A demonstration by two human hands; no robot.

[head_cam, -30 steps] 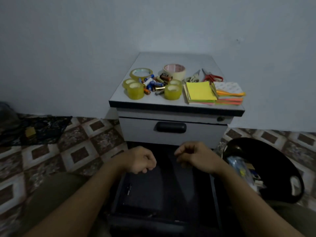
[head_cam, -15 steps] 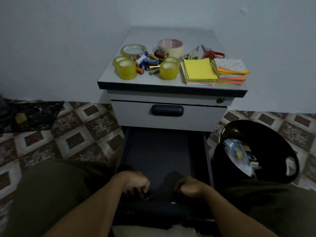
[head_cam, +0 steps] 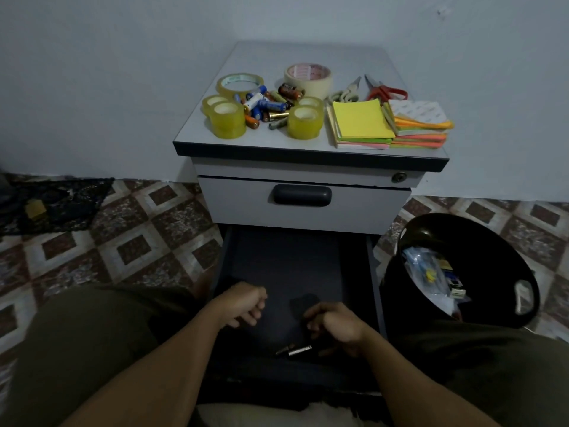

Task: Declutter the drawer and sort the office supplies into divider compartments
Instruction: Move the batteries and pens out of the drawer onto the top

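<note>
Lower centre: drawer (head_cam: 286, 260) pulled out, floor almost bare, presumably emptied to make room for dividers; none in sight. Near its front edge, two small metal cylinders (head_cam: 294, 350), likely last to pick out. Above them, left hand (head_cam: 243, 303) curled into a loose fist, gripping nothing visible; right hand (head_cam: 337, 326) curled beside the cylinders, impossible to tell whether pinching anything. Upper centre, on the cabinet top (head_cam: 308, 53): tape rolls (head_cam: 229, 120), batteries (head_cam: 257, 107), scissors (head_cam: 385, 90), sticky notes (head_cam: 360, 118), grouped by kind, probably staged for sorting. Right: black bin (head_cam: 492, 257) holding discards.
</note>
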